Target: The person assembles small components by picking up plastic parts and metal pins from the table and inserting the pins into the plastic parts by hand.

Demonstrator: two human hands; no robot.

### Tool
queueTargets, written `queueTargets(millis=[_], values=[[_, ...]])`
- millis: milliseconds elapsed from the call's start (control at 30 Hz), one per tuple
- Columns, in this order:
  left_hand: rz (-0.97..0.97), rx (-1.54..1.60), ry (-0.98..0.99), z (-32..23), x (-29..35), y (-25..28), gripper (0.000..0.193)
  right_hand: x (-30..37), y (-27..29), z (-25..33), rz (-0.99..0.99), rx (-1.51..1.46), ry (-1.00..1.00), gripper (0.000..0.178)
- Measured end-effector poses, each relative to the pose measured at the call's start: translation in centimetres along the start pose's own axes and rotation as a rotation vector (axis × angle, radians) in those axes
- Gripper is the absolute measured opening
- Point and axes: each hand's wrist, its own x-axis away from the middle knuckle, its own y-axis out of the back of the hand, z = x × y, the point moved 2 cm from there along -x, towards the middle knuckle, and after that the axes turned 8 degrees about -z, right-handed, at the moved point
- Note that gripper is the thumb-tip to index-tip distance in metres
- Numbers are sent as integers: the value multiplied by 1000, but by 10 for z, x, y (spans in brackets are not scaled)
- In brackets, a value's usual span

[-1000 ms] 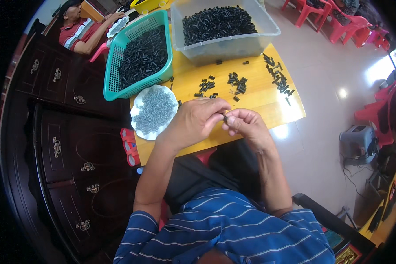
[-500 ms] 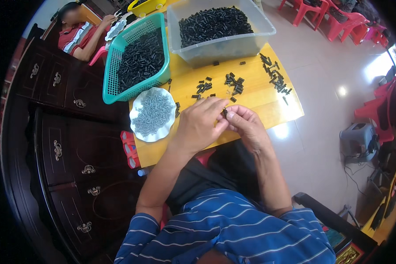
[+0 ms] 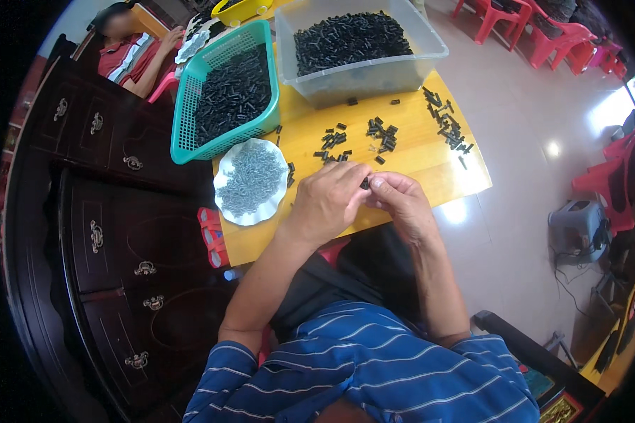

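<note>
Right hand (image 3: pixel 401 201) pinches a small, half-hidden dark piece (image 3: pixel 365 183) over the yellow table's (image 3: pixel 434 169) near edge; left hand (image 3: pixel 328 201) curls against it, whether gripping I cannot tell. At nine o'clock, scalloped white dish (image 3: pixel 261 216), grey slivers (image 3: pixel 251 178) blurring together. Ten: holed green plastic basket (image 3: pixel 186 116). Twelve: cloudy plastic bin (image 3: pixel 363 84) of black tubes (image 3: pixel 353 42), far rim cut off.

Glare whitens patches of floor (image 3: pixel 501 127) and table (image 3: pixel 416 166), and fisheye edges curve into black.
</note>
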Motion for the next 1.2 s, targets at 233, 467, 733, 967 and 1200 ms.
queueTargets(millis=[233,467,733,967,1200], values=[[-21,35,7,1,3,2,27,1,-5,1,-39,-1,-22,23],[30,100,76,-9,2,4,34,4,-4,7,57,84,67,18],[118,347,164,12,17,26,20,7,-8,5,237,225,-13,24],[99,-211,419,83,15,62,13,2,-2,-6,145,532,67,29],[-369,-312,74,79,-6,71,38,0,5,-8,104,550,92,25]])
